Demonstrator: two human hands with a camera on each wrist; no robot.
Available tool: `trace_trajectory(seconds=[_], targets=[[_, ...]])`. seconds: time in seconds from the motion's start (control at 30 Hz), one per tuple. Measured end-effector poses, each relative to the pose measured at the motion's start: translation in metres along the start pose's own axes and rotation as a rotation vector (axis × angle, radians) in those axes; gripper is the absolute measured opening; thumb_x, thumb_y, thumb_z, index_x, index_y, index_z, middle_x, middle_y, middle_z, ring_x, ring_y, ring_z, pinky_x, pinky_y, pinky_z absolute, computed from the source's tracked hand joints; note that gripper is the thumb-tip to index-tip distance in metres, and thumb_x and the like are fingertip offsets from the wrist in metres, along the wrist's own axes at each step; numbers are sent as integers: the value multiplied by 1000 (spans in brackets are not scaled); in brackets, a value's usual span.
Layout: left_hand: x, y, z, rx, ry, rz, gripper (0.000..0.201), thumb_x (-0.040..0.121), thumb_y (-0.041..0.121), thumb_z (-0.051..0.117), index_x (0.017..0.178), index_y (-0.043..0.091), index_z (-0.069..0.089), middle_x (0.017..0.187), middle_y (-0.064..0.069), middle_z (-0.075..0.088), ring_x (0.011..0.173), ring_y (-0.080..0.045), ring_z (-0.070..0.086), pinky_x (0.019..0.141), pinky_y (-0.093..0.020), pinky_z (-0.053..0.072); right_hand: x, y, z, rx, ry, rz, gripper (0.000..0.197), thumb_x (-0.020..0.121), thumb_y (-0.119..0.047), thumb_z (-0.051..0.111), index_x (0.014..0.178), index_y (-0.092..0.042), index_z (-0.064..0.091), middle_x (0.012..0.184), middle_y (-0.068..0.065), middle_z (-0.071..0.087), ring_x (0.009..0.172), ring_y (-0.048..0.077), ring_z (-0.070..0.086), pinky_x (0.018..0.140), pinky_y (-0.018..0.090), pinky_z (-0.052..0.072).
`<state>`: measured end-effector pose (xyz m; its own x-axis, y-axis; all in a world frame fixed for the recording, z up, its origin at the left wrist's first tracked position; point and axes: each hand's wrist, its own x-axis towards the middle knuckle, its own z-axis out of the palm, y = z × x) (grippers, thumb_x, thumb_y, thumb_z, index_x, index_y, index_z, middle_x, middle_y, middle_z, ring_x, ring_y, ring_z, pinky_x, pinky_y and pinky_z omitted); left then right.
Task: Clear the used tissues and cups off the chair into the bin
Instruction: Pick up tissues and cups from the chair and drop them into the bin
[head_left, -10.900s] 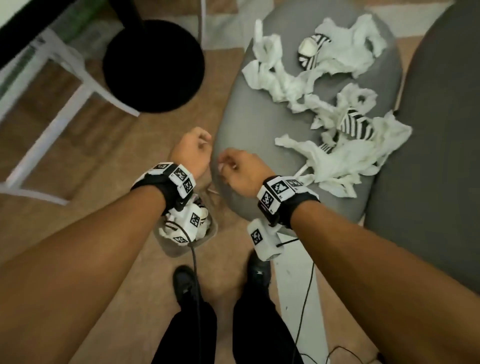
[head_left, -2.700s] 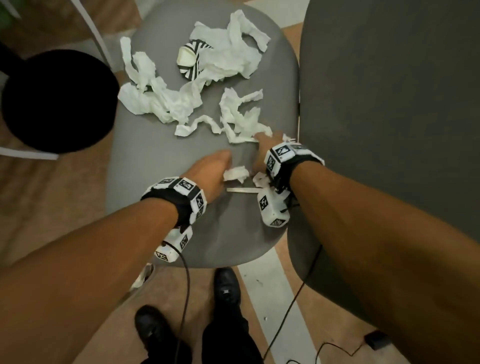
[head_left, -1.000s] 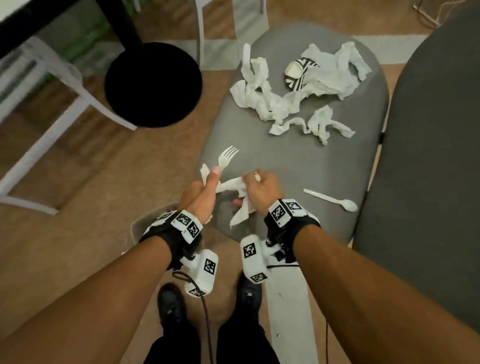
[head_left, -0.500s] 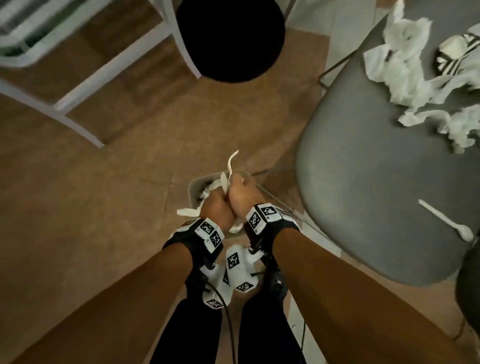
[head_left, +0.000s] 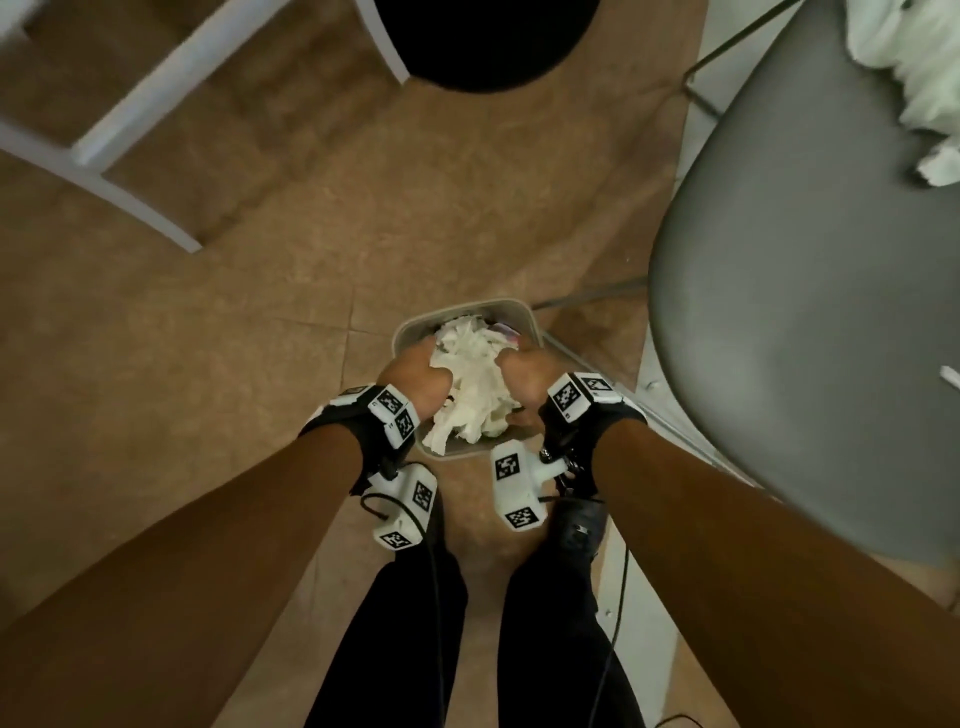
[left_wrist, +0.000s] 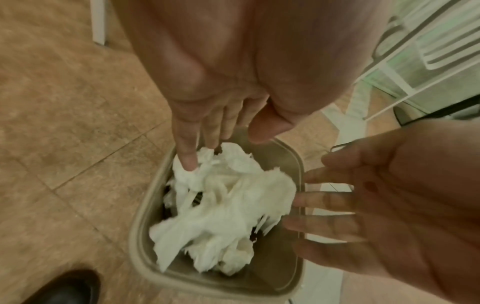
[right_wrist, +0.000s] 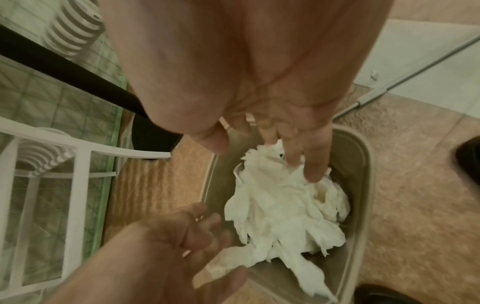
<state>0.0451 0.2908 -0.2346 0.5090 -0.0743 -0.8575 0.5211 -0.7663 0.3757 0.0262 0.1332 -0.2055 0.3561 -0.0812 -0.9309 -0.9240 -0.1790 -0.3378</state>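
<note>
A beige bin stands on the floor between my feet and the grey chair. A wad of white tissues fills it. My left hand and right hand hang over the bin, one on each side of the wad. In the left wrist view the left fingers are straight and touch the tissues. In the right wrist view the right fingers are straight and rest on the tissues. Neither hand grips anything. More tissues lie on the far part of the chair seat.
A white plastic spoon lies at the seat's near right edge. A white chair frame and a black round base stand beyond the bin. The chair's metal leg runs beside the bin. My black shoe is close to it.
Half a second ago both hands gripped tissues and a fork together above the bin. Now they have let go and parted, and the wad lies in the bin.
</note>
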Motion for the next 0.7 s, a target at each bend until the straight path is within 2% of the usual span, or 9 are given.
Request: trace_trajectory(seconds=[0.07,0.13,0.2,0.27,0.4,0.47,0.57,0.63,0.7], targets=[[-10,22,-12,144,63,70,36,82,23,53,117,20,62,103,-3,67,90,-29,64,66,-26,45,-17,-4,-14,104,-62,18,18,98,-22,48,115,-26,43,119,6,51,112,28,57,96,47,53],[-22,52,-22,311,118,127,21,88,25,53,103,17,64,93,-6,67,74,-26,59,57,-25,39,-46,-19,-31,263,-175,29,9,101,-18,45,105,-20,53,107,7,59,97,25,60,83,39,51],[-39,93,-29,392,155,203,19,91,21,51,103,15,65,96,-9,68,76,-27,59,64,-27,44,-79,-37,-56,348,-237,-29,18,103,-12,40,93,-17,53,98,10,61,82,26,58,77,36,47],[-48,129,-32,418,181,298,27,90,14,52,114,16,66,107,-9,70,88,-29,63,74,-26,44,-108,-49,-86,381,-135,-126,13,101,-4,46,97,-11,56,103,19,66,80,35,65,76,38,55],[-68,210,-15,429,217,510,25,92,14,50,112,18,65,106,-6,72,97,-27,67,81,-27,48,-143,-39,-171,326,105,-268,16,96,-3,48,87,-13,57,87,15,65,54,16,61,49,20,47],[-75,249,5,437,222,585,25,92,11,49,111,17,64,105,-4,71,97,-26,66,78,-26,44,-148,-20,-218,191,287,-269,13,94,-8,50,87,-14,59,91,18,68,58,20,63,53,23,53],[-78,300,44,432,198,698,24,88,8,51,108,14,63,100,-6,70,94,-28,66,83,-32,50,-149,15,-288,-148,513,-194,13,91,-21,57,99,-16,66,103,11,73,90,30,69,85,36,56],[-79,334,77,476,181,787,27,84,10,53,109,15,62,102,-7,69,96,-29,65,88,-37,51,-144,41,-330,-323,556,-96,14,87,-23,59,98,-18,66,101,4,70,92,26,65,84,28,50],[-82,365,108,601,187,883,36,82,13,54,117,16,60,113,-8,65,106,-31,59,96,-42,47,-135,59,-360,-503,536,10,14,75,-27,63,83,-16,61,89,2,67,85,27,67,77,30,52]])
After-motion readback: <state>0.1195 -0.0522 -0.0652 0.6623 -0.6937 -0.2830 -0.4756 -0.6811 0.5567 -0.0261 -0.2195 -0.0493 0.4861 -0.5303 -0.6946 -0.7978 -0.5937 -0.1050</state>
